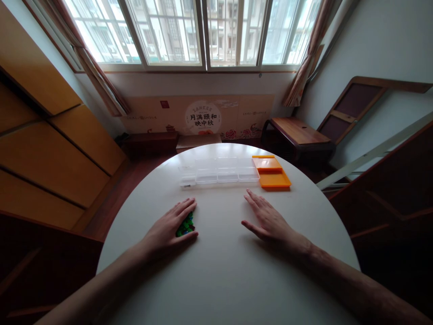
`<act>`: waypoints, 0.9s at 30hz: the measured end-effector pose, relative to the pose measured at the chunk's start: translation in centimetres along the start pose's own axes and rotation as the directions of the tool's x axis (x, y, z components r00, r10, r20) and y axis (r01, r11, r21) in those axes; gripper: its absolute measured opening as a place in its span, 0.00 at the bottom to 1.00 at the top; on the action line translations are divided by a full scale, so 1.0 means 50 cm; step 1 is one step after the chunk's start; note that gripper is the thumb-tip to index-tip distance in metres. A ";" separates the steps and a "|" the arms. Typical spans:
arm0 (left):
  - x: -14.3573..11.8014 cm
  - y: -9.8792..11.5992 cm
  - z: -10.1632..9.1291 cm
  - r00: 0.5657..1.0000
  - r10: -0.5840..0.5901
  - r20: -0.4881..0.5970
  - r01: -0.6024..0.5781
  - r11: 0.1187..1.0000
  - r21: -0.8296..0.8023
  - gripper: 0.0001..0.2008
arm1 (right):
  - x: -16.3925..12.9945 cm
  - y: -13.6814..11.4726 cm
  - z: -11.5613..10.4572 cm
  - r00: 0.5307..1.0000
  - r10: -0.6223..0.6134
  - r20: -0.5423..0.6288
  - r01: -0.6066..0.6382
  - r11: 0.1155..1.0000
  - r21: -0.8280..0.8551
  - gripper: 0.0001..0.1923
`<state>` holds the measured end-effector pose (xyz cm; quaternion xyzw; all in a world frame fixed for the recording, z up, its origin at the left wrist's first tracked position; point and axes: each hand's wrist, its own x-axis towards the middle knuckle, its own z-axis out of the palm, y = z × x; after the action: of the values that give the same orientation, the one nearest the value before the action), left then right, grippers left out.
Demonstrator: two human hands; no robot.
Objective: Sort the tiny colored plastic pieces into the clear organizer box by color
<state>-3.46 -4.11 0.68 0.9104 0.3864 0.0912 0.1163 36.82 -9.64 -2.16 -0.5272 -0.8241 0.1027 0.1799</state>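
Note:
My left hand (167,228) lies palm down on the white round table (223,271), fingers spread over a small heap of green and blue pieces (186,225); most of the heap is hidden under the palm. My right hand (265,219) rests flat on the bare tabletop to the right, fingers apart, holding nothing. Beyond both hands stands a clear plastic compartment box (218,171), with an orange lid (271,172) lying at its right end.
Past the table's far edge are a low wooden bench (297,133), a printed cardboard panel (203,118) under the window, and wooden cabinets (50,149) on the left. A dark wooden frame (389,180) rises on the right.

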 end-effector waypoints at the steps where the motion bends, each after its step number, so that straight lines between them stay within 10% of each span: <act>1: 0.013 0.010 0.005 1.000 0.021 0.004 -0.021 1.000 -0.008 0.42 | 0.000 0.000 0.000 1.000 0.002 0.004 -0.002 1.000 -0.003 0.46; 16: 0.197 0.154 0.073 0.988 0.155 0.025 -0.152 0.984 -0.098 0.44 | 0.002 0.006 0.008 1.000 0.022 -0.020 -0.022 1.000 0.003 0.46; 27: 0.200 0.113 0.051 0.971 0.211 -0.113 -0.233 0.943 -0.238 0.47 | 0.022 0.004 -0.007 1.000 -0.012 0.022 0.012 1.000 -0.001 0.44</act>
<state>7.89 -1.01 0.60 0.9214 0.2715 0.1908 0.2023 36.69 -8.58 -1.72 -0.5213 -0.8292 0.1067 0.1711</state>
